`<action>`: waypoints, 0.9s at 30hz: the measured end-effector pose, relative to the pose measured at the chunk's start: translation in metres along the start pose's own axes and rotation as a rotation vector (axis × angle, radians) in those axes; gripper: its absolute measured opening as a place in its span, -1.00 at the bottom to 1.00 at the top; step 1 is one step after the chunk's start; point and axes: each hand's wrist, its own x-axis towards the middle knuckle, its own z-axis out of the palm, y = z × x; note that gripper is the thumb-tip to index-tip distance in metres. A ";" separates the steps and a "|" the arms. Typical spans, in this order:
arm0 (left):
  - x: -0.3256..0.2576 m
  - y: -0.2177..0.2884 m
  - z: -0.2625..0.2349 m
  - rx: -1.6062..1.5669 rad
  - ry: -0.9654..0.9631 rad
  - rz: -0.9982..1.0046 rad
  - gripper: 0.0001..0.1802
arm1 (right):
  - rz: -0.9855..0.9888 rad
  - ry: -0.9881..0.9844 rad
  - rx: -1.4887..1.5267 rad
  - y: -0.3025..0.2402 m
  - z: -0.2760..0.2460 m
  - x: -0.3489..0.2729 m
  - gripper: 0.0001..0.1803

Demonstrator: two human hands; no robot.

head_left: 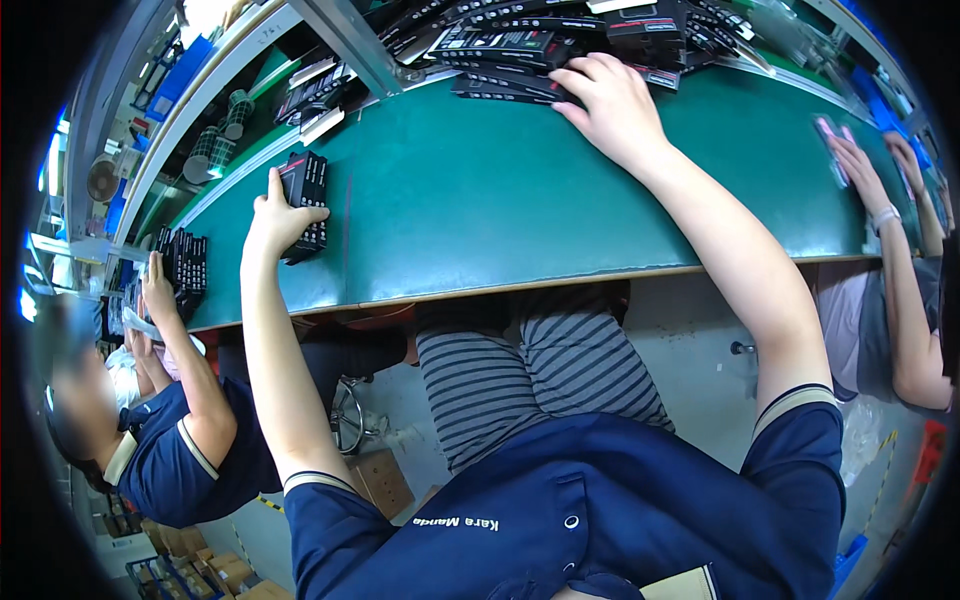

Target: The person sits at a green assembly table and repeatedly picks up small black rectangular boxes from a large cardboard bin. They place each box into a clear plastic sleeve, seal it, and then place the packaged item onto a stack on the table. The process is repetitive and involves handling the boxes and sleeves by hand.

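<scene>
Black boxes [304, 203] stand stacked under the left hand [277, 219], its fingers closed around them; the right hand [610, 100] lies spread, fingertips touching the box pile [520, 60]

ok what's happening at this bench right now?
A person sits at a green-topped workbench. The left hand rests on a short upright stack of flat black boxes near the bench's left end. The right hand reaches forward onto a loose heap of similar black packages at the far edge. Co-workers work on either side.
</scene>
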 end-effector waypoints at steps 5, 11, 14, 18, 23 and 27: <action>-0.061 0.070 -0.001 -0.302 0.631 0.489 -0.32 | -0.167 0.208 -0.029 -0.013 -0.018 0.013 -0.72; -0.155 0.152 0.027 -0.976 0.255 0.580 -0.37 | -0.439 0.035 0.431 -0.091 -0.075 -0.043 -0.62; -0.185 0.159 0.032 -0.719 0.127 0.714 -0.28 | -0.353 0.039 0.504 -0.077 -0.095 -0.061 -0.75; -0.191 0.153 0.016 -0.564 0.136 0.895 -0.13 | 0.076 0.049 0.252 -0.004 -0.112 -0.075 -0.89; -0.194 0.166 0.010 -0.408 0.093 0.843 0.06 | 0.300 0.033 -0.195 0.111 -0.120 -0.105 -0.77; -0.174 0.175 0.012 -0.494 0.039 0.948 0.13 | 0.391 -0.098 -0.575 0.149 -0.126 -0.115 -0.54</action>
